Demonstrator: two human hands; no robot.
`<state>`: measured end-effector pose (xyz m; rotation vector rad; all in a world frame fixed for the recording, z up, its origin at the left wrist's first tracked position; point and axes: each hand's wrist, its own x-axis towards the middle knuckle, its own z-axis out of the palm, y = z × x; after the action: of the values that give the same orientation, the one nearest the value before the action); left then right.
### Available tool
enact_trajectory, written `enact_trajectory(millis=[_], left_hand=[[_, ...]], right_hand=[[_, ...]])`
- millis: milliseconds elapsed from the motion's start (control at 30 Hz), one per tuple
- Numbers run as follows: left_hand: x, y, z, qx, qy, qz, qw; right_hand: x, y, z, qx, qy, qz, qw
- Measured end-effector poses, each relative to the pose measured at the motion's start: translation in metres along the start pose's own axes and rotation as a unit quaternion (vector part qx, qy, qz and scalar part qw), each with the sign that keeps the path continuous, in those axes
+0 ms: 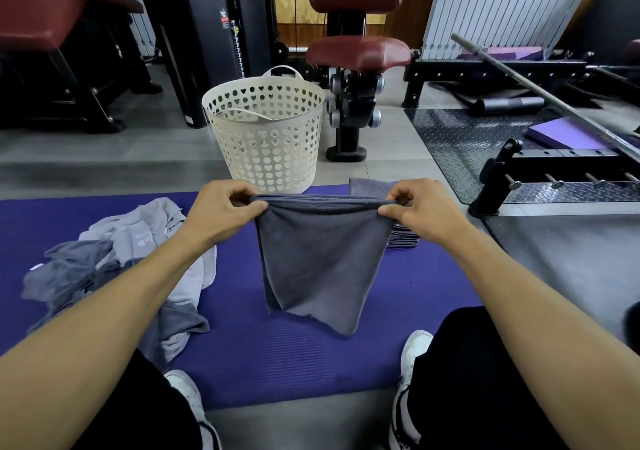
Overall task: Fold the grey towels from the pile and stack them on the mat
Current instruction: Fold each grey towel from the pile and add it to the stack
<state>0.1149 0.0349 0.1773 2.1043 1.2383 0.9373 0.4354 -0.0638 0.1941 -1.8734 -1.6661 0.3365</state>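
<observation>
Under both hands we see the purple mat point(311, 356), and left of the left hand point(221, 212) lies the loose pile of grey towels point(114, 269). Between the hands hangs the dark grey towel point(318, 262), already doubled. The left hand pinches its top left corner with curled fingers, and the right hand point(420, 209) pinches the top right corner in the same way. Just beyond the right hand sits the stack of folded towels point(403, 236), and a white plastic basket point(265, 129) stands on the floor beyond both hands.

We judge that the two layers can slide apart if one pinch loosens, because the lower corners already hang uneven. The towel can also land crooked on the stack, or push it askew, if we lower it without looking behind it.

The hanging towel and the right hand hide most of the stack, so we cannot count its towels. The inside of the basket is hard to make out.
</observation>
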Motion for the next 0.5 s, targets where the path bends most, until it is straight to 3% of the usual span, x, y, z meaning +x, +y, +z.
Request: enact_trajectory(millis=[133, 267, 367, 500], left_hand=[[-0.006, 0.006, -0.002, 0.056, -0.006, 0.028, 0.998], [-0.009, 0.015, -0.001, 0.024, 0.003, -0.019, 1.0], [-0.012, 0.015, -0.004, 0.066, -0.058, -0.079, 0.993], [-0.016, 0.014, -0.006, 0.133, -0.185, -0.132, 0.965]], right_hand=[[-0.003, 0.001, -0.002, -0.07, -0.024, -0.029, 0.997], [-0.008, -0.002, -0.003, -0.002, 0.022, 0.006, 1.0], [-0.013, -0.007, -0.002, 0.024, -0.012, 0.032, 0.999], [-0.021, -0.012, -0.001, -0.071, -0.134, 0.035, 0.988]])
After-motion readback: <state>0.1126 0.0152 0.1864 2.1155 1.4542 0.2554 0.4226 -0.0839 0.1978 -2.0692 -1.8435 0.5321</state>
